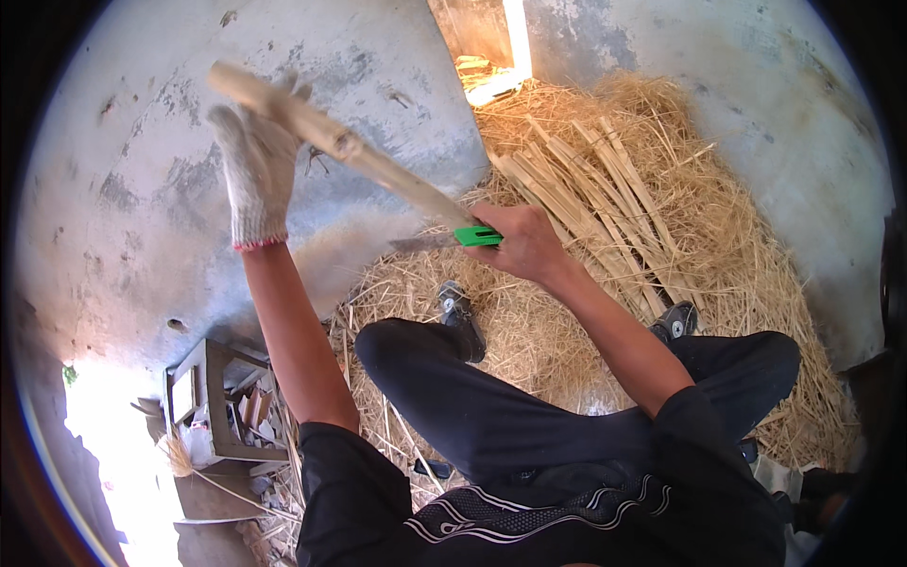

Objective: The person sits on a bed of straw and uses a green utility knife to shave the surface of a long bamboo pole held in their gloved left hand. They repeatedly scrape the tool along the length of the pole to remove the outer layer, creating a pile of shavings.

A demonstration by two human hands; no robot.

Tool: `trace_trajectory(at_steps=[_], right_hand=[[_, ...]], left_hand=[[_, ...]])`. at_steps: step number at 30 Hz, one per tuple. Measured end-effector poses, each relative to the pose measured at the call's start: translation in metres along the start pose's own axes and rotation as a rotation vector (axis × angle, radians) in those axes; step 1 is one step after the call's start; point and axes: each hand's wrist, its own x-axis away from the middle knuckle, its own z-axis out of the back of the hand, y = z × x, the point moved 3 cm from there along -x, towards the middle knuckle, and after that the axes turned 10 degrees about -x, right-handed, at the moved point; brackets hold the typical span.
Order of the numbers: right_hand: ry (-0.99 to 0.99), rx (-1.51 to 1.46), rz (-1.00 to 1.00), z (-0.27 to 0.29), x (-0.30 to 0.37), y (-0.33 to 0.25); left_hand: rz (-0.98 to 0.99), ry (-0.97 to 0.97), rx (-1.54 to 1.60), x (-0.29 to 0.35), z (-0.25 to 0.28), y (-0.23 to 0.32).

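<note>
A long pale wooden stick (392, 178) slants across the view, its far end high at the left and its near end at my right hand. My left hand (253, 175), in a white knitted glove with a pink-edged cuff, is raised against the wall side. Its fingers are stretched out behind the stick, slightly blurred, and not wrapped round it. My bare right hand (525, 244) is closed round a green-handled knife (478, 236), whose dark blade points left below the stick. The stick's near end meets the right thumb; whether the fingers also grip it is hidden.
Split wooden strips (605, 213) lie in a bundle on the straw-like shavings (732, 255) at the right. Stained walls (387, 57) rise close ahead. A wooden frame box (219, 416) holding scraps stands at lower left. My bent legs (491, 397) spread over the shavings.
</note>
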Motion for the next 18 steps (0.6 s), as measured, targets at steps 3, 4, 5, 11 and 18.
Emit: trace_trajectory(at_steps=[3,4,5,11,18], right_hand=[[0.009,0.052,0.021,-0.014,-0.006,0.011],[0.009,0.072,0.023,-0.016,-0.007,0.014],[0.011,0.092,0.025,-0.017,-0.007,0.016],[0.011,0.002,-0.373,-0.009,0.024,0.017],[-0.377,-0.364,-0.610,0.005,0.076,-0.065]], left_hand=[[-0.088,0.165,0.143,-0.007,0.015,0.031],[-0.115,0.240,0.188,-0.006,0.024,0.036],[-0.159,0.192,0.205,-0.003,0.031,0.041],[-0.184,0.433,0.169,0.068,0.009,0.048],[-0.338,0.325,0.131,0.172,-0.037,0.070]])
